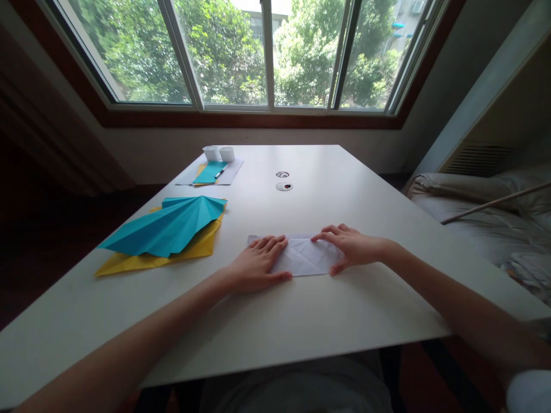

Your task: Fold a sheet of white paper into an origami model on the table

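A creased white sheet of paper [303, 257] lies folded on the white table [344, 310] in front of me. My left hand [257, 265] rests flat on its left end, fingers stretched out and together. My right hand [346, 245] lies flat on its right end, fingers extended across the paper's top edge. Both hands press the paper down; neither grips it.
A pleated teal paper [166, 226] sits on a yellow sheet [189, 252] at the left. Farther back are two small white cups [218, 153], a pen [219, 171] on teal and white papers, and two round table inserts [283, 180]. A bed [486, 218] stands at the right.
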Action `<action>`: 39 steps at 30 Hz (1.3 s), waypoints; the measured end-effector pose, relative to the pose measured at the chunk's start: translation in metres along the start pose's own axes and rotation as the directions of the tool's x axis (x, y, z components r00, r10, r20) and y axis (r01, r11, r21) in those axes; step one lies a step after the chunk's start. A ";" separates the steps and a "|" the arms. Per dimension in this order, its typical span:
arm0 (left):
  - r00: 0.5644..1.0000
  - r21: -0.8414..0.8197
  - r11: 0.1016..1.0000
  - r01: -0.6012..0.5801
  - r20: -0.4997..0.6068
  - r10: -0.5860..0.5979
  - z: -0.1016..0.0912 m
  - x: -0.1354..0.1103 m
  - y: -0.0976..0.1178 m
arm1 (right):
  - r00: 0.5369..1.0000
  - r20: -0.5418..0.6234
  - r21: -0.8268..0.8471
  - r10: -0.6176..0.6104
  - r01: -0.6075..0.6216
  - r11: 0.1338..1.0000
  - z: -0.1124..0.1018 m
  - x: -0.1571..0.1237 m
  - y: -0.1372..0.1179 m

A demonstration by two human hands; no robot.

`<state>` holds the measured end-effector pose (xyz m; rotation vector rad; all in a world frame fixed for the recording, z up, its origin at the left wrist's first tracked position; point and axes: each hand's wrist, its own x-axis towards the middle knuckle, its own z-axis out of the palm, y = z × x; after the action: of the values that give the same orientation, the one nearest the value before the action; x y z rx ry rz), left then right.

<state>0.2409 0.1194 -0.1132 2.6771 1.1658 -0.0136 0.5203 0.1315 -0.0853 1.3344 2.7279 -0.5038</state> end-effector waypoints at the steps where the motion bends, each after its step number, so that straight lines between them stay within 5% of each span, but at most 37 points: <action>1: 1.000 0.005 1.000 0.003 0.010 -0.003 0.000 0.000 0.000 | 1.000 0.006 0.001 0.006 -0.006 1.000 0.001 0.000 0.000; 11: 0.952 0.032 0.992 0.120 0.279 -0.124 -0.017 -0.015 -0.025 | 0.998 0.034 0.029 0.049 -0.050 0.998 0.003 -0.002 0.004; 19: 0.910 0.051 0.980 0.190 0.366 -0.196 -0.034 -0.032 -0.042 | 0.999 0.002 0.017 0.041 -0.041 0.999 0.004 -0.004 0.003; 23: 0.929 0.090 0.972 0.218 0.285 -0.235 -0.032 -0.032 -0.052 | 0.998 -0.064 -0.025 0.022 -0.024 0.999 0.009 -0.008 0.010; 26: 0.974 0.146 0.966 0.211 0.049 -0.220 -0.027 -0.026 -0.055 | 0.985 -0.169 -0.106 0.036 -0.054 0.993 0.013 -0.007 0.011; 29: 0.975 0.192 0.970 0.147 -0.194 -0.109 -0.023 -0.019 -0.045 | 0.962 -0.272 -0.207 0.032 -0.091 0.974 0.017 -0.003 0.001; 34: 0.983 0.152 0.983 -0.100 -0.138 0.121 -0.015 -0.015 -0.017 | 0.945 -0.306 -0.203 -0.116 0.054 0.978 0.019 -0.002 -0.026; 39: 0.980 0.083 0.983 -0.165 -0.095 0.173 -0.015 -0.018 -0.017 | 0.923 -0.248 -0.027 -0.295 0.298 0.954 0.016 -0.006 -0.030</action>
<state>0.2152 0.1209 -0.0997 2.8648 0.9790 0.1097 0.4995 0.1044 -0.0914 1.0521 3.1637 -0.3908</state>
